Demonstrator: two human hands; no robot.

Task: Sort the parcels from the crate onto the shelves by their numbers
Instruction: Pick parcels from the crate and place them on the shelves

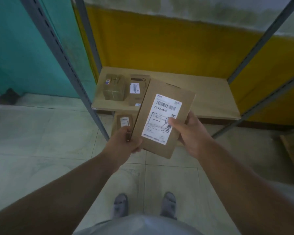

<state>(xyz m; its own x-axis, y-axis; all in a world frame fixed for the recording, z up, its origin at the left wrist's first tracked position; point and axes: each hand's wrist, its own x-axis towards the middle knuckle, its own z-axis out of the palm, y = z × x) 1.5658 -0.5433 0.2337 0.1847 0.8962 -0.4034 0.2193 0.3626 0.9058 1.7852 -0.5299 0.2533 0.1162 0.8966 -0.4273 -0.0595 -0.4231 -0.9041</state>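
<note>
- Two grey shoes at the bottom of the view, toes forward, on pale square floor tiles; a strip of light grey clothing below them.
- Two bare forearms reach forward from the lower corners.
- Parcels counted: four. Two in the hands, two on the shelf.
- Large flat parcel: brown card envelope, rectangular, tilted with its top leaning right. White printed label on its face, with barcodes, the number 378-722-20-G8 and a handwritten black scrawl.
- Right hand grips the large flat parcel at its right edge, thumb pressed onto the label's right side, fingers behind.
- Left hand curls round the large parcel's lower left edge. It also seems to hold a smaller flat parcel, brown card with a small white label, which sits behind and left of the large one; the thumb lies on its lower edge.
- Both held parcels are in front of the shelf, over its front left corner, well above the floor.
- Low shelf board: tan, smooth, flat, carried by grey slotted metal uprights.
- On its left end: one boxy parcel, brown, taped, with handwriting on top; just beside it on the right, one flat brown parcel with a white label, partly hidden by the held envelope.
- Yellow wall behind the shelf, teal wall at left.
</note>
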